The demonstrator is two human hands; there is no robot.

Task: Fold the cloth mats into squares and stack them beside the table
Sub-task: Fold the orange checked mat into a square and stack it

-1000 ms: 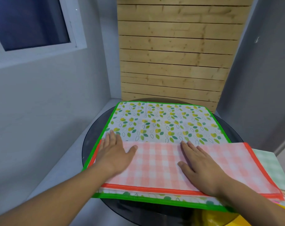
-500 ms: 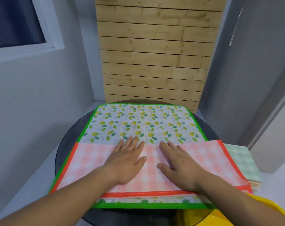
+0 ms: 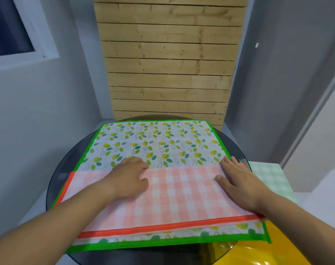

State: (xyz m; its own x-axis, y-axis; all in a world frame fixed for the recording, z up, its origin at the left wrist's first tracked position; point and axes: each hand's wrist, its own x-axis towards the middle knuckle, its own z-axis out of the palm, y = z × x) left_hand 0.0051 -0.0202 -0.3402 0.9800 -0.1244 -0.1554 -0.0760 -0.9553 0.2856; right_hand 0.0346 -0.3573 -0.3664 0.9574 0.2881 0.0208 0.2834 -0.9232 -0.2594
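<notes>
Nearest the camera, a glossy yellow rounded object [image 3: 258, 255] peeks out under the round dark glass surface [image 3: 71, 165]. On that surface lies the pink-and-white checked cloth mat with an orange border [image 3: 182, 196], spread over the near half of a larger leaf-print cloth mat edged in green [image 3: 159, 142]. Left hand [image 3: 130, 178] presses on the pink mat near its far fold, fingers loosely curled, gripping nothing. Right hand [image 3: 237, 182] lies flat, fingers spread, palm down at the mat's right end. To the right, beside the surface, sits a stack of pale green checked folded mats [image 3: 270, 178]. Beyond stands a pale wooden slatted panel [image 3: 168, 64].
</notes>
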